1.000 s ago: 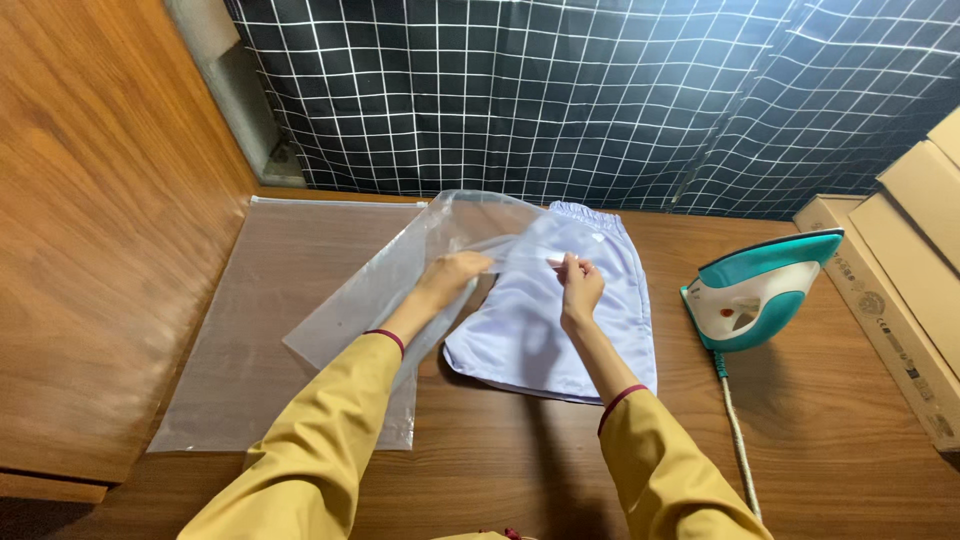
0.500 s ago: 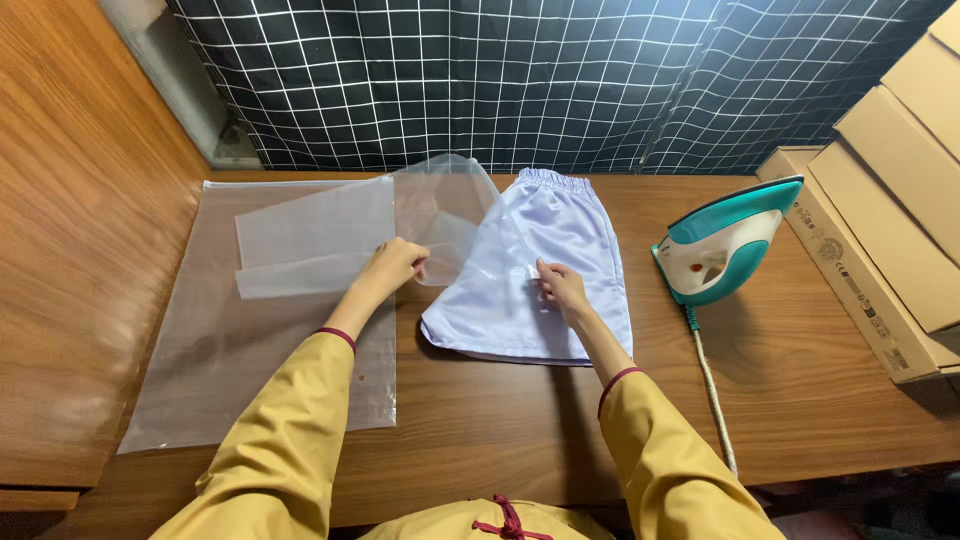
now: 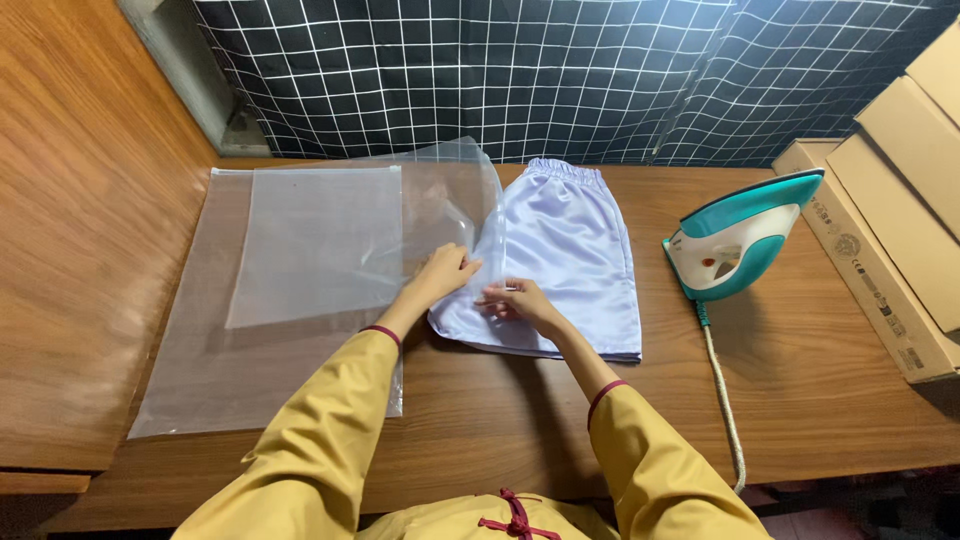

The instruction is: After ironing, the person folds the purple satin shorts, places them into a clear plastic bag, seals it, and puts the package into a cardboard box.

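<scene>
Two hands meet at the left hem corner of the folded pale lilac shorts (image 3: 560, 265), which lie on the wooden worktop (image 3: 800, 400) with the elastic waistband toward the checked curtain (image 3: 560, 70). Only the head view shows this. The left hand (image 3: 445, 272) has its grip closed in a pinch on the edge of the clear plastic bag (image 3: 320, 240), right where the bag's mouth meets the shorts; the fingers are curled together, not spread. The right hand (image 3: 515, 300) lies on the lower left part of the shorts, fingers bent and pressed on the fabric; whether it pinches the cloth or only presses it down I cannot tell. A larger clear plastic sheet (image 3: 230, 370) lies flat under the bag, left of the shorts. A teal and white iron (image 3: 740, 235) stands on its heel to the right, well apart from the hands, its cord (image 3: 722, 400) trailing toward the near edge. Cardboard boxes (image 3: 890, 230) are stacked at the far right.

Half a second ago the hands were apart, the left on the bag, the right mid-shorts; now they have come together at the hem corner, and the bag lies flatter.
</scene>
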